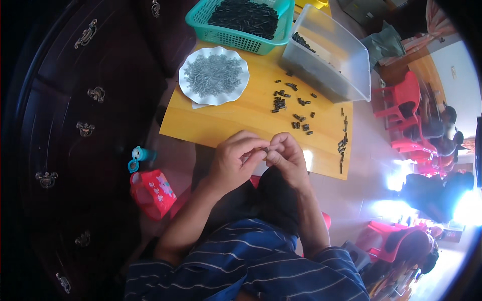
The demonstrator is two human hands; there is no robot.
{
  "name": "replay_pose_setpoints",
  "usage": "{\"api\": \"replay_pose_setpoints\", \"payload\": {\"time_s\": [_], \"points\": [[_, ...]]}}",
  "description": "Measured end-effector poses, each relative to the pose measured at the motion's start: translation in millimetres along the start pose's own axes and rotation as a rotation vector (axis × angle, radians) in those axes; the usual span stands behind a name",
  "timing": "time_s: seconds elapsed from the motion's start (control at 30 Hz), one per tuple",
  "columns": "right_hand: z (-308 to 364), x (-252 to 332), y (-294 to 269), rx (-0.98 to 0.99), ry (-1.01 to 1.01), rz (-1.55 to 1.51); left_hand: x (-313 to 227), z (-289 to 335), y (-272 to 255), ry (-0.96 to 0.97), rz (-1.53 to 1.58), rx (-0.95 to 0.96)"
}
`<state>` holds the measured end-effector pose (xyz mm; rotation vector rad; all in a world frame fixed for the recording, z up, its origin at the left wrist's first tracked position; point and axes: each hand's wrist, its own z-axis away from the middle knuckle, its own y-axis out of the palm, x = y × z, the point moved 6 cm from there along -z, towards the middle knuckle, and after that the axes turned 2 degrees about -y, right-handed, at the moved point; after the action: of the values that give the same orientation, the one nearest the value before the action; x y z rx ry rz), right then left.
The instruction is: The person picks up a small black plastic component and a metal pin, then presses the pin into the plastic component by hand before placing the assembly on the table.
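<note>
Yellow table (201, 118) spans the head view's upper middle. Just off its near edge, the left hand (243, 154) and right hand (286, 156) meet, both pinched narrowly around a small dark piece (266, 149), mostly hidden. Loose black parts (279, 104) lie beyond; a scalloped white plate (216, 101) holds clear pieces (213, 75).

Left: dark cabinet (65, 108), ornate metal handles (86, 129). Right of it: cyan bottle (144, 154), lid flipped open; red bag (152, 195), pale pattern, just beside. Upper right: grey-green sack (385, 44), pinkish curtain (438, 20) near. Far right: red plastic chairs (407, 89), strong glare below. Dark bulk (433, 193) there, possibly a person; too washed out to tell.
</note>
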<state>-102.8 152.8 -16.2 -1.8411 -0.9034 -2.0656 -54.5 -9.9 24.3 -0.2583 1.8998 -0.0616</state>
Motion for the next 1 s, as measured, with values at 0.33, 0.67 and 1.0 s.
{"api": "replay_pose_setpoints", "payload": {"time_s": [0.33, 0.67, 1.0], "points": [[-51, 29, -31, -0.002, -0.015, 0.260, -10, 3, -9, -0.018, 0.089, -0.094], [-152, 66, -72, -0.246, -0.324, 1.330, -9, 3, -14, 0.072, -0.032, -0.158], [-202, 49, -75, -0.008, -0.220, 1.733, -9, 2, -17, 0.058, 0.001, -0.148]]}}
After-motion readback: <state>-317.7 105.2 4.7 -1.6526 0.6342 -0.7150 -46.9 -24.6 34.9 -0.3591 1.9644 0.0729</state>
